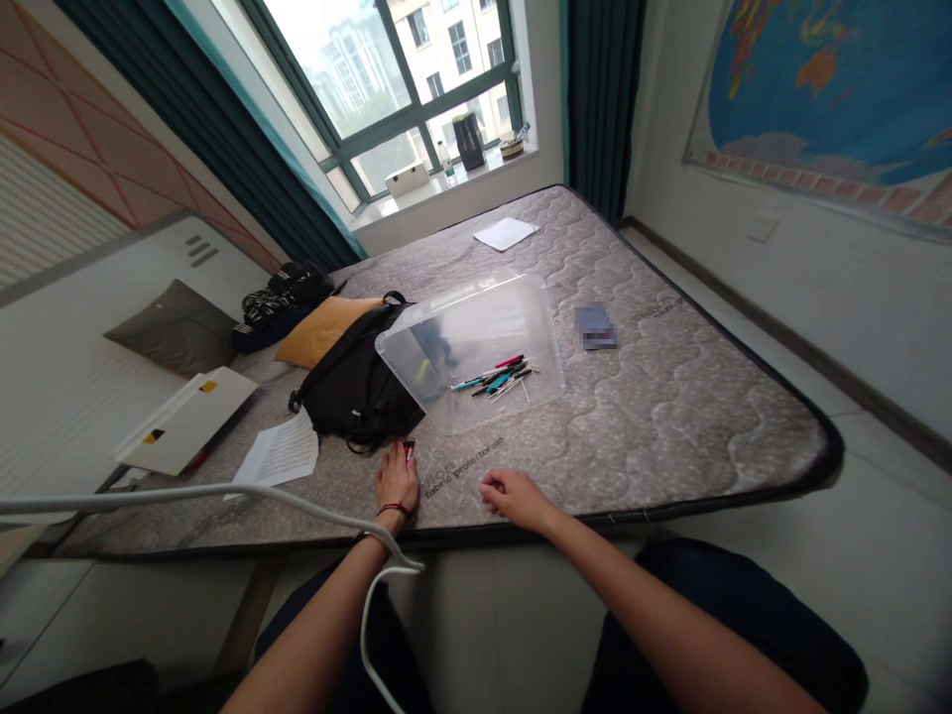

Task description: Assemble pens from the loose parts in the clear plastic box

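My left hand [397, 483] rests palm down on the mattress beside the black backpack [361, 382]. A small red and black thing [409, 449] sits at its thumb and index finger, too small to name; the fingers appear closed on it. To the right, my right hand [515, 499] lies at the mattress's near edge, its fingers curled in and nothing showing in them. Beyond both hands, a clear plastic bin [495, 307] is tipped with its open side toward me, partly against the backpack. Inside it lie several pens [500, 377], black, teal and red, with thin white sticks.
On the mattress [669, 426] are printed paper [277, 451], a white box [185, 421], a yellow cushion [327, 329], a blurred blue item [596, 327] and a white sheet [507, 234]. A white cable [297, 499] crosses in front of my left forearm.
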`<state>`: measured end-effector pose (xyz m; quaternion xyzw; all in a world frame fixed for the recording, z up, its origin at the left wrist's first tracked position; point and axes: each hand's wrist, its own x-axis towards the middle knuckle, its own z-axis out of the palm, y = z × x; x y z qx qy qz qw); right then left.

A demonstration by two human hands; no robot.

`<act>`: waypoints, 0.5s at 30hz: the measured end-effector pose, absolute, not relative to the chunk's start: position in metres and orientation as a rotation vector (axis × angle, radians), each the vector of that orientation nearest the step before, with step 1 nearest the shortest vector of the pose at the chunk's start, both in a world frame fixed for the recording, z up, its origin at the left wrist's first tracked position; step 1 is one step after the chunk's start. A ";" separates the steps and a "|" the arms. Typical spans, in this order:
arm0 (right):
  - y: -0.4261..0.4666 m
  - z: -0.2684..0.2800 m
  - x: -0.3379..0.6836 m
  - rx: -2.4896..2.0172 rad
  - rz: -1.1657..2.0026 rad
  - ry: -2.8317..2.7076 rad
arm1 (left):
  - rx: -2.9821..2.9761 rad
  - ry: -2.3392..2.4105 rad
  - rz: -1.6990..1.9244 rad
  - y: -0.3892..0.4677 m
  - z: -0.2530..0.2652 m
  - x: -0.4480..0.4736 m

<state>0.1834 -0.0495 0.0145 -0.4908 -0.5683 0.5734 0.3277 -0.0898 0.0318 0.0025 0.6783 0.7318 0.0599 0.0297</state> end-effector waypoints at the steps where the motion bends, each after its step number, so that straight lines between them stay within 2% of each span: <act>1: -0.049 0.014 0.184 -1.285 1.508 -1.484 | 2.083 2.252 0.187 0.032 0.005 -0.089; 4: -0.049 0.013 0.184 -1.286 1.530 -1.467 | 2.033 2.259 0.294 0.029 0.015 -0.081; 9: -0.047 0.009 0.185 -1.265 1.553 -1.442 | 2.141 2.140 0.732 0.001 0.042 -0.038; 15: -0.044 0.005 0.186 -1.232 1.560 -1.445 | 2.416 1.432 0.532 -0.004 0.062 0.042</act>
